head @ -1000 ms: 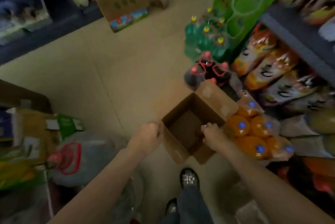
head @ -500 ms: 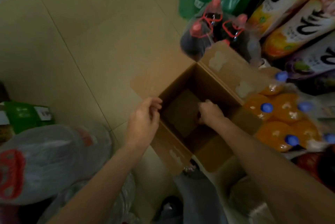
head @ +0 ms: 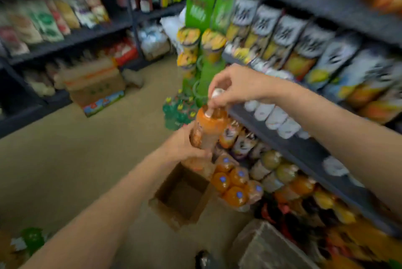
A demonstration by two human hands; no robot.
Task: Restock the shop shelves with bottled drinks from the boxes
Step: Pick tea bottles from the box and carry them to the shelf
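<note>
An orange drink bottle (head: 210, 129) with a white cap is held upright in the air, in front of the dark shelf (head: 304, 151) on the right. My left hand (head: 182, 144) grips its lower body. My right hand (head: 235, 86) pinches the cap and neck from above. Below them on the floor stands an open brown cardboard box (head: 180, 197), and its inside looks empty. The picture is blurred.
A shrink-wrapped pack of orange bottles (head: 235, 186) lies right of the box, with green bottles (head: 180, 110) farther back. Juice cartons (head: 304, 51) fill the right shelves. Another cardboard box (head: 95, 86) sits by the left shelving, and a grey crate (head: 267, 249) is near my feet.
Both hands have left the box rim and come up holding an orange bottle. My view has lifted from the floor to the shelves.
</note>
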